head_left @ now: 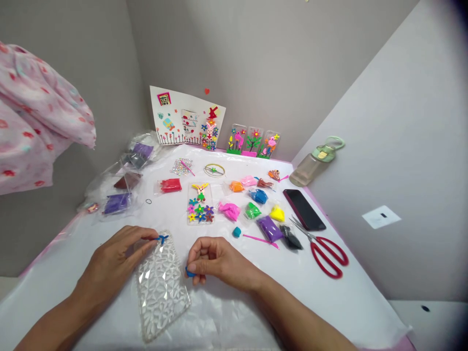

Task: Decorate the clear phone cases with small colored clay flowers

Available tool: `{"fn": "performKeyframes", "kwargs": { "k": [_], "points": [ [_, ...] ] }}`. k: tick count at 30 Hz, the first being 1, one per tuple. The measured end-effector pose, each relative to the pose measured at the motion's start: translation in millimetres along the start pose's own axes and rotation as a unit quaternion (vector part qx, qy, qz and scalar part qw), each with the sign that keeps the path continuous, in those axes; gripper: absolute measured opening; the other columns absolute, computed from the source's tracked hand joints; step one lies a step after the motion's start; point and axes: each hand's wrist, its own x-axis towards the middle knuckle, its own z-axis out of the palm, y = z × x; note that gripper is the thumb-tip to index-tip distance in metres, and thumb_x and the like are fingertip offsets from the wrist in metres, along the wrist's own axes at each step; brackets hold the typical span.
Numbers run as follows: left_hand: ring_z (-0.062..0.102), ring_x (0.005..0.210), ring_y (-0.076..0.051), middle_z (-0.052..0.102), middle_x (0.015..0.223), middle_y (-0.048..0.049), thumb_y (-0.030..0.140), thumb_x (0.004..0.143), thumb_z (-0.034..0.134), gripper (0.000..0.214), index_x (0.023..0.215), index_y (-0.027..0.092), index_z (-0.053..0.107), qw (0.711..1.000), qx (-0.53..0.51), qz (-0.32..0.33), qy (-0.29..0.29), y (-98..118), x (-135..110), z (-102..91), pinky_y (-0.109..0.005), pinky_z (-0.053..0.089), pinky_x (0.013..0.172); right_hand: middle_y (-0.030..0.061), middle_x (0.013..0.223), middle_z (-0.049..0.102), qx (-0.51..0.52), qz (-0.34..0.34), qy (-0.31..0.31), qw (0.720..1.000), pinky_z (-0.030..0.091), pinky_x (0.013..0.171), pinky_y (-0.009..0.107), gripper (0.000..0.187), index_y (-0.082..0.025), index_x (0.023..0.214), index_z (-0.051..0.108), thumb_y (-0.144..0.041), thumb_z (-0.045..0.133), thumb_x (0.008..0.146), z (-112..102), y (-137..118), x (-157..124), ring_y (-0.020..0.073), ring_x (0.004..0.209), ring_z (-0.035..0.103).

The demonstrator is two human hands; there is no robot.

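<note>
A clear, diamond-patterned plastic panel (161,287) lies on the table before me. At its top end sits a small blue clay shape (163,239) with several narrow petals. My left hand (124,248) pinches the left petal of that shape between thumb and fingertips. To the right of the panel, my right hand (210,261) has its fingers curled round a lump of blue clay (189,272), which is partly hidden by them. Beyond both hands lies a clear panel (190,195) decorated with a clay rabbit (201,192) and several colored clay flowers (199,209).
Several clay packets, including a purple one (269,229), lie right of centre. Nearby are a teal lump (237,232), a pink stick tool (261,241), red-handled scissors (323,251), a phone (304,209) and a bottle (313,163). Plastic bags (120,183) lie at left.
</note>
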Motion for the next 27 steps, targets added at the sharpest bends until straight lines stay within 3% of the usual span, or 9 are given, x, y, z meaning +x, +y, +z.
{"fn": "performKeyframes", "kwargs": {
  "k": [5, 18, 27],
  "points": [
    [0.067, 0.102, -0.026, 0.074, 0.102, -0.0009, 0.058, 0.096, 0.059, 0.03, 0.096, 0.031, 0.074, 0.999, 0.024, 0.037, -0.005, -4.7, 0.9, 3.8, -0.035, 0.048, 0.092, -0.0015, 0.068, 0.068, 0.003, 0.0, -0.002, 1.0, 0.045, 0.062, 0.022, 0.044, -0.014, 0.086, 0.066, -0.048, 0.09, 0.074, -0.2, 1.1, 0.6, 0.0082, 0.059, 0.058],
    [0.066, 0.098, -0.025, 0.073, 0.098, -0.0011, 0.057, 0.095, 0.06, 0.031, 0.096, 0.03, 0.074, 0.997, 0.051, 0.054, -0.006, -9.0, 3.8, 6.3, -0.034, 0.046, 0.089, -0.0013, 0.068, 0.067, 0.004, 0.0, -0.004, 1.0, 0.044, 0.063, 0.022, 0.046, -0.013, 0.087, 0.065, -0.049, 0.09, 0.074, 1.0, -1.2, -1.0, 0.0087, 0.059, 0.057],
    [0.066, 0.107, -0.026, 0.074, 0.106, 0.0001, 0.057, 0.098, 0.057, 0.031, 0.1, 0.032, 0.074, 0.998, 0.033, 0.046, -0.022, -10.8, 1.6, 2.3, -0.035, 0.044, 0.097, -0.0018, 0.074, 0.067, 0.019, -0.018, 0.026, 0.999, 0.044, 0.067, 0.022, 0.04, -0.014, 0.088, 0.066, -0.045, 0.089, 0.077, 1.0, -1.8, -0.1, 0.0079, 0.063, 0.058]
  ]
}}
